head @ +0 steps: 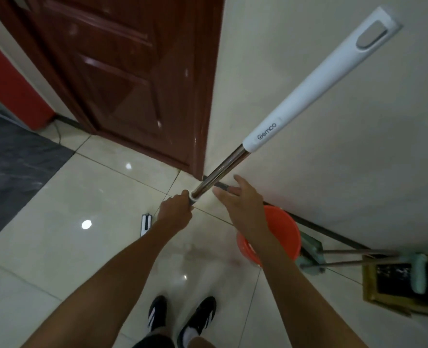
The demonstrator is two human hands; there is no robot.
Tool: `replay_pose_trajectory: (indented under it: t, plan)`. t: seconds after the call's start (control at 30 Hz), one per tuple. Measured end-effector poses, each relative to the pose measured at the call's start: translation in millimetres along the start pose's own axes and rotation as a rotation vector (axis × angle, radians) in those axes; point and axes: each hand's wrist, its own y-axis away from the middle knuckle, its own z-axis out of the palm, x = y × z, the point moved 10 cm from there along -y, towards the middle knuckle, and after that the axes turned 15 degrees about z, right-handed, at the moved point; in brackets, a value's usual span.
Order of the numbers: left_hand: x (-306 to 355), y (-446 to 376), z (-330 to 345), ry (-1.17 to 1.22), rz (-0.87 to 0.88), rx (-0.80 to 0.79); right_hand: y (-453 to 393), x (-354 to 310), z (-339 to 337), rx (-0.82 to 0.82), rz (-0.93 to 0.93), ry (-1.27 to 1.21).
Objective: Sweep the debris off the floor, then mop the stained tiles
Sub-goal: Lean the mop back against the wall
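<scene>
Floor (57, 247): glossy pale tiles with bright ceiling reflections; likely slick underfoot once wet. A faint reddish smear shows on the tile in front of the shoes, just beside the orange bucket (283, 229).

Mop (295, 91): stands in front of the person, leaning up toward the wall. White plastic upper sleeve, bare polished steel tube below it, grey collar lower down. Judgement: light, stiff, long lever; the steel section looks slippery, the plastic sleeve and collar the better holds. The mop head (145, 225), a white pad with dark stripes, lies flat on the tile beyond the left forearm; mostly hidden, so its width is uncertain.

Bucket: near the skirting, partly behind the right forearm; contents not visible.

Left hand (176, 209): fingers wrapped round the collar, carrying the shaft.

Right hand (243, 204): fingers spread and straight, just beside the steel tube, holding nothing.
</scene>
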Motion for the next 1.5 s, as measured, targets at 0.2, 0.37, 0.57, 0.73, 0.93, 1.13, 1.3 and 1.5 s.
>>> replay_pose_trajectory:
  t: [0.2,0.37,0.57,0.73,0.93,1.13,1.3,1.5]
  plan:
    - [-1.5,-14.6,-28.3,-0.021,-0.008,0.046,-13.5,-57.3,19.5,0.102,-0.111,-0.2]
    - [6.3,-38.9,-56.5,0.104,0.022,0.105,-15.1,-101.2,13.6,0.242,-0.181,-0.286]
    - [23.4,-79.0,-76.1,0.191,0.103,0.087,-24.1,-137.6,-5.0,0.317,-0.236,-0.296]
    - [53.2,-118.8,-76.8,0.344,0.128,0.096,-52.1,-148.5,-38.9,0.352,-0.294,-0.259]
    - [94.0,-170.2,-77.5,0.37,0.125,0.129,-96.6,-154.2,-86.6,0.36,-0.382,-0.247]
    - [113.5,-222.3,-69.9,0.442,-0.019,0.138,-159.4,-164.2,-121.3,0.245,-0.376,-0.238]
    - [110.4,-252.9,-55.7,0.467,-0.123,0.109,-201.9,-159.3,-127.4,0.118,-0.366,-0.227]
    - [117.0,-274.4,-65.5,0.529,-0.142,0.195,-235.5,-164.8,-144.0,0.155,-0.332,-0.255]
